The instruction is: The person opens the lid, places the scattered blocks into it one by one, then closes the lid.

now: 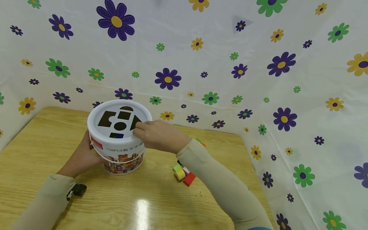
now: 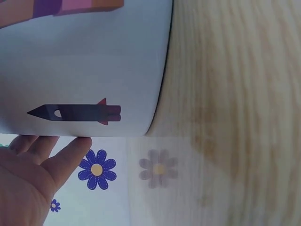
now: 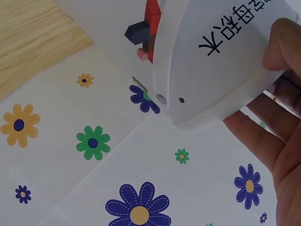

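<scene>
A white block bucket (image 1: 126, 167) with printed toy-building pictures stands on the wooden table, its thin handle hanging down in front. Its white lid (image 1: 100, 131) has several shaped holes; something blue and green shows through the front one. My left hand (image 1: 81, 159) supports the bucket from the left, and in the left wrist view its extended fingers (image 2: 66, 157) touch the wall. At the lid's right edge my right hand (image 1: 161, 135) grips the rim, fingertips overlapping the right-hand hole. The right wrist view shows the thumb (image 3: 282, 44) on the bucket's near side and fingers beyond the rim.
Right of the bucket lies a small pile of blocks, with a yellow block (image 1: 180, 174) and a red block (image 1: 189, 180); my right sleeve (image 1: 221, 185) partly hides more. A flower-print sheet (image 1: 184, 57) rises behind the table and on its right. A black buckle (image 1: 79, 189) sits at my left cuff.
</scene>
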A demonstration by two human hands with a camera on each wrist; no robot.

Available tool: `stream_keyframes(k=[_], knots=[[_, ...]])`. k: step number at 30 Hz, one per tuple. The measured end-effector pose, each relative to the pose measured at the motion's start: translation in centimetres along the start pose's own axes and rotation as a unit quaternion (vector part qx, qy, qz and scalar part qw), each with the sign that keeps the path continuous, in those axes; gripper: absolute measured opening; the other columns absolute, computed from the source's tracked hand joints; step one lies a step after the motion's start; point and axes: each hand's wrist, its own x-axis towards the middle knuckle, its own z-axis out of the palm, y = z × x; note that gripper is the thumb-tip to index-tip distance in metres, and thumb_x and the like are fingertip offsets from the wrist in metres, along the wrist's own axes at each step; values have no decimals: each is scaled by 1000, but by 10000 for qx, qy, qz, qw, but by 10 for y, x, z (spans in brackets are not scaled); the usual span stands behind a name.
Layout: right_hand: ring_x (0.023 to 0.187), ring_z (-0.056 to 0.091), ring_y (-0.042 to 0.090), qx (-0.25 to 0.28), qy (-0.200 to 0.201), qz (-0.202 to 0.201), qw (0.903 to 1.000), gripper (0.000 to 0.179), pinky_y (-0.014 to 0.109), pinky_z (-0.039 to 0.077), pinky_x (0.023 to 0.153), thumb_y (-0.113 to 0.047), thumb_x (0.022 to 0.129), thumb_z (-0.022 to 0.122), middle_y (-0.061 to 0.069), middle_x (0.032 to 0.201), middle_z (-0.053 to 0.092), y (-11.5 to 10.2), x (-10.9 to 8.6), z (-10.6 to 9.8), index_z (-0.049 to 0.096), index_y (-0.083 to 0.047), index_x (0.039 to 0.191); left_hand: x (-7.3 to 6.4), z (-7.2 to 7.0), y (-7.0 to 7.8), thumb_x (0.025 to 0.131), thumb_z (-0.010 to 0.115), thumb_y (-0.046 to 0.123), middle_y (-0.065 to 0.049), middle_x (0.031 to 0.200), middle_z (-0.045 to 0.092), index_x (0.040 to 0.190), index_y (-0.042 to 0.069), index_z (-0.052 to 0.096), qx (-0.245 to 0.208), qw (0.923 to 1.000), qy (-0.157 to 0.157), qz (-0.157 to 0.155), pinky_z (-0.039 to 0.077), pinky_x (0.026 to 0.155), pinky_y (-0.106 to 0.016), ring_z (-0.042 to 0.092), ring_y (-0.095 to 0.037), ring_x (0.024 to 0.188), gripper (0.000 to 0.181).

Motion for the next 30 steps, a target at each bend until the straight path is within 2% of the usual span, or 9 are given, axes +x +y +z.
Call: stream_keyframes(k=[4, 7, 9, 17, 22, 26, 30], knots=[[89, 66, 9, 594, 33, 83, 9982, 20, 21, 59, 78, -15, 98, 66, -2, 108, 67, 5, -2, -3, 71, -14, 117, 0, -1, 0, 68, 99, 19, -7, 158, 34, 163, 46, 6, 37, 10000, -53, 4, 32, 105, -83, 35, -41, 143, 135], [86, 64, 8, 930, 104, 138, 9955, 19, 20, 57, 75, -25, 103, 66, -3, 109, 67, 7, -4, -4, 74, -17, 119, 1, -1, -1, 68, 99, 18, -8, 159, 34, 163, 46, 5, 33, 10000, -73, -27, 31, 106, -83, 35, -44, 143, 137], [89, 66, 6, 1010, 120, 133, 9947, 23, 20, 58, 78, -30, 104, 65, -4, 111, 68, 8, -4, -3, 74, -18, 121, 1, -1, -2, 68, 99, 17, -10, 159, 33, 163, 45, 5, 12, 10000, -92, -12, 31, 105, -84, 34, -45, 144, 137], [91, 70, 4, 746, 41, 96, 9972, 22, 20, 60, 80, -31, 104, 64, -8, 116, 69, 6, -3, 0, 72, -20, 121, 0, -1, -6, 69, 99, 22, -9, 158, 34, 162, 46, 5, 58, 9998, -87, -171, 30, 105, -84, 33, -46, 145, 134], [105, 72, 10, 516, -23, -54, 9986, 24, 22, 60, 88, -23, 105, 62, -5, 125, 70, 5, -3, -3, 70, -17, 128, -1, -2, -8, 70, 99, 21, -10, 158, 34, 163, 44, 6, 53, 9998, -92, -191, 30, 105, -84, 33, -47, 144, 133], [95, 71, 9, 547, 274, 115, 9981, 26, 24, 62, 81, -25, 107, 59, -3, 121, 69, 9, -5, -11, 70, -15, 128, -1, -3, -8, 71, 97, 20, -16, 160, 32, 163, 45, 3, 90, 9998, -120, -149, 31, 104, -85, 33, -51, 143, 134], [90, 69, 7, 777, 387, 145, 9961, 26, 25, 61, 79, -28, 106, 60, -3, 117, 68, 12, -7, -16, 72, -14, 125, -1, -3, -7, 71, 97, 21, -14, 159, 33, 162, 46, 1, 179, 9997, -120, -144, 34, 104, -82, 35, -47, 142, 135]])
